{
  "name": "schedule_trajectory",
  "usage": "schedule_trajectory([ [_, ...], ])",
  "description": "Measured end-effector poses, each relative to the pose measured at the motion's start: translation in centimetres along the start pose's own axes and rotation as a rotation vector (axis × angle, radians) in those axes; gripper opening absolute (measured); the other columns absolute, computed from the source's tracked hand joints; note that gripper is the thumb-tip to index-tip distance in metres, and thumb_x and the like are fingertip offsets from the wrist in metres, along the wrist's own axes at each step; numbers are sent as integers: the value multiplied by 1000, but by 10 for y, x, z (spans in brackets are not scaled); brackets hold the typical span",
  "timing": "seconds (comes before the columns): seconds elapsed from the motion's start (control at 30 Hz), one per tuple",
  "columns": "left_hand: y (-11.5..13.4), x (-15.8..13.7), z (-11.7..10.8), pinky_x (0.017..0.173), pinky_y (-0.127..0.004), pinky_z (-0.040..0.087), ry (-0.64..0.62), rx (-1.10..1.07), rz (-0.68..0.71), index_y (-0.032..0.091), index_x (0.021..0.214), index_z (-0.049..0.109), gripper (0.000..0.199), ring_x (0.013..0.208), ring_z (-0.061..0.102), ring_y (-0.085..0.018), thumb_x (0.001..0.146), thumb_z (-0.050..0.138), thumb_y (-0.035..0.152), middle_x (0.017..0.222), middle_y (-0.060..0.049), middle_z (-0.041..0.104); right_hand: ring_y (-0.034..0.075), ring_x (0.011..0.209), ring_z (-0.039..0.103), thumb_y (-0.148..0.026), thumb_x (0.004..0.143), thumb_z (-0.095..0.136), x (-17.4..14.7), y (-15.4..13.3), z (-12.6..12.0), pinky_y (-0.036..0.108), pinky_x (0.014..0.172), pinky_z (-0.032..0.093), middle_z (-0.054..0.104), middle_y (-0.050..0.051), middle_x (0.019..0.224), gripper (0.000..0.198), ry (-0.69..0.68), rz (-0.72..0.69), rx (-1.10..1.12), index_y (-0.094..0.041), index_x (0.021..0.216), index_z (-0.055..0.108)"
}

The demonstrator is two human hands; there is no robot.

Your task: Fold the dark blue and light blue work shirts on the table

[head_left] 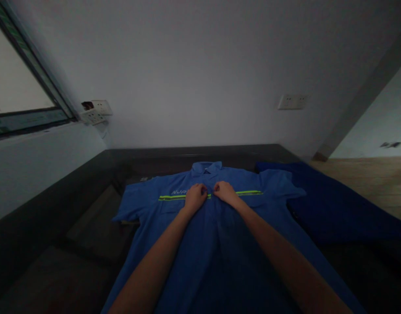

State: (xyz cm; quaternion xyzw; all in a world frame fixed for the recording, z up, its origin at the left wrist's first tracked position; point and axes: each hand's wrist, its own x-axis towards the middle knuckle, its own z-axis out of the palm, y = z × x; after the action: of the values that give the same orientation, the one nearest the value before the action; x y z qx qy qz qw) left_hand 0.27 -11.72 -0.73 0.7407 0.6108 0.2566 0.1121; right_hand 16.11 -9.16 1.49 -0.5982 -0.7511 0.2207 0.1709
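A blue short-sleeved work shirt (174, 218) lies spread face up, its collar away from me and its sleeves out to both sides. A yellow-green stripe crosses the chest, with pale lettering above it on the left. My left hand (196, 196) is closed on the shirt's front edge near the middle of the stripe. Just to the right, my right hand (224, 192) pinches the other side of the front opening. A small gap separates the two hands. Whatever fine detail sits between the fingertips is too small and dark to make out.
Dark blue cloth (344, 209) lies to the right, partly under the right sleeve. The shirt rests on a dark surface with a raised dark rim (193, 151) against the wall. Wall sockets (293, 102) and a power adapter (93, 116) are on the wall; a window (26, 65) is at left.
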Motion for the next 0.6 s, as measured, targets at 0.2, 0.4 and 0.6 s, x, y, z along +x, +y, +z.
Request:
schedule_trajectory([
  [0.2,-7,7,-5,66,-24,42,-114,-67,26,17,86,67,14,76,60,-16,78,64,28,82,-3,67,13,59,62,-17,76,64,7,5,-1,22,56,46,70,4,73,14,9,14,285,-12,88,69],
  [0.4,-8,8,-4,60,-23,39,-134,-69,24,16,83,67,12,69,60,-15,76,66,25,76,-2,67,12,54,59,-14,74,62,6,10,8,21,51,45,67,2,66,8,27,-49,490,-13,80,68],
  [0.6,-6,8,-1,60,-24,39,-137,-24,33,16,81,68,12,66,58,-15,76,65,27,72,-2,64,10,49,55,-10,75,58,4,22,12,22,53,45,65,1,65,14,6,-100,606,-12,85,68],
])
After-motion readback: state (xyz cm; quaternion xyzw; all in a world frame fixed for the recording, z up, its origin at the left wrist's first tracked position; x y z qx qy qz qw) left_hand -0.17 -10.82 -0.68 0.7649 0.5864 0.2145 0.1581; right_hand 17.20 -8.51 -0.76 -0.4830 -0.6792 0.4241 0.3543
